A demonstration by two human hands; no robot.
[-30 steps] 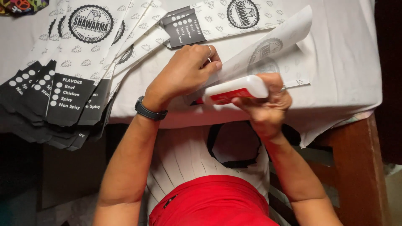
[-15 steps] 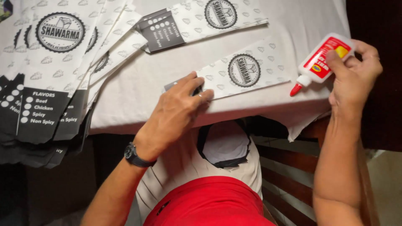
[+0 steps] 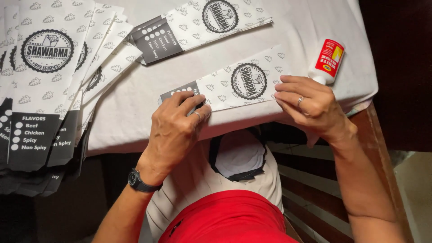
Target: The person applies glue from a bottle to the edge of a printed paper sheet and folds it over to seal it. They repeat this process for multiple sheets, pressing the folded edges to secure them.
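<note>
A white paper pouch [image 3: 234, 85] with a round black emblem and a dark grey end panel lies at the table's near edge. A 2nd, matching pouch [image 3: 200, 27] lies beyond it. A fanned stack of the same pouches [image 3: 49, 85] covers the left side. A white glue bottle [image 3: 327, 60] with a red-and-yellow label lies at right.

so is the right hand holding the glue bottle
No, the right hand presses flat on the paper bag, while the glue bottle lies apart on the tablecloth.
</note>
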